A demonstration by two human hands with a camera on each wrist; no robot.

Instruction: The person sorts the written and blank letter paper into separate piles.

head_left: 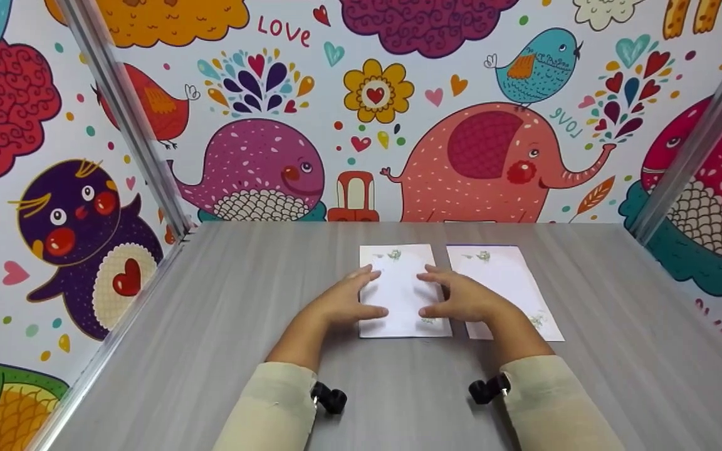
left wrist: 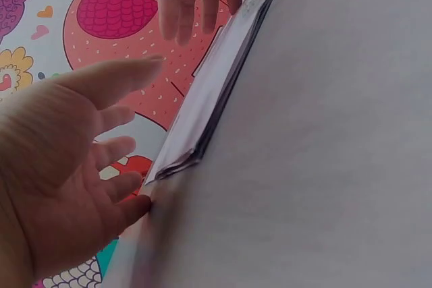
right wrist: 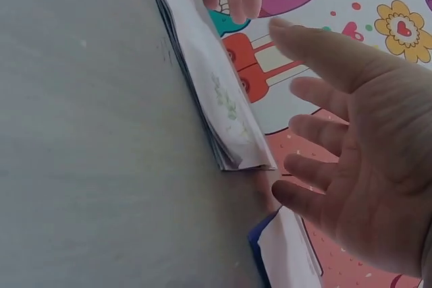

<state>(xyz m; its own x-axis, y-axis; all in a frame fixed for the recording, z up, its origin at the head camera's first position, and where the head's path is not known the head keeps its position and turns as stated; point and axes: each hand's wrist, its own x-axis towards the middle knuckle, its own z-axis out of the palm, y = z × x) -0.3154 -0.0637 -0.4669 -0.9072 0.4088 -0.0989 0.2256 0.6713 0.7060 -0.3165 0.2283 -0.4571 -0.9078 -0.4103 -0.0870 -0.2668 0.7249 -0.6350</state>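
Observation:
Two white paper pads with small green plant prints lie side by side on the table. Over the left pad [head_left: 402, 294], my left hand [head_left: 343, 302] hovers at its left edge and my right hand [head_left: 467, 297] at its right edge. Both hands have spread, gently bent fingers and hold nothing. In the left wrist view the pad [left wrist: 206, 92] looks like a thin stack of sheets with a dark underside. The right pad [head_left: 508, 275] is partly hidden by my right hand and forearm; a blue edge shows on this second pad [right wrist: 287, 247] in the right wrist view.
The grey wood-grain table [head_left: 210, 351] is bounded by walls printed with cartoon animals [head_left: 474, 163]. Metal rails [head_left: 129, 119] run along the corners. A small black device [head_left: 329, 398] sits at each sleeve cuff.

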